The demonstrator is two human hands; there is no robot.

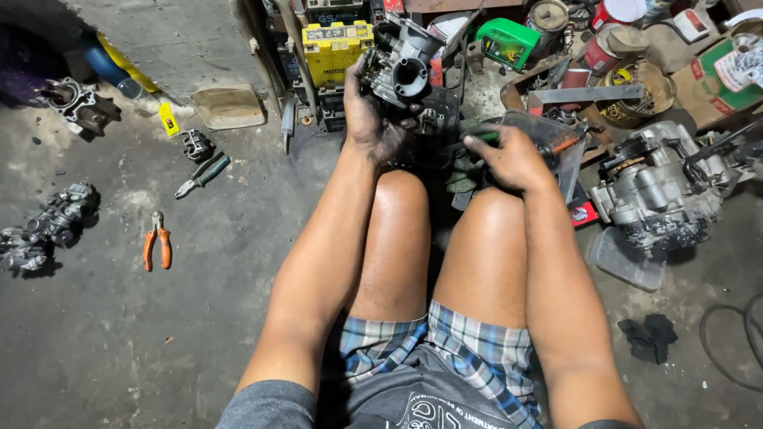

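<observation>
Left hand [375, 119] is gripping a carburetor [401, 67], holding it up above the knees with its round opening facing the camera. Right hand [509, 159] is closing around a green-handled tool [481, 137], probably a screwdriver, tip hidden, right beside a clear plastic container [548, 143]. Fingers are looking greasy, so the carburetor could be slipping and dropping onto the concrete floor [119, 334] or the legs. Small screws could be falling into the clutter and getting lost. Tool could be skidding off a screw head toward the left palm. Orange pliers [156, 248] and an engine block [656, 191] are lying well apart from both hands
</observation>
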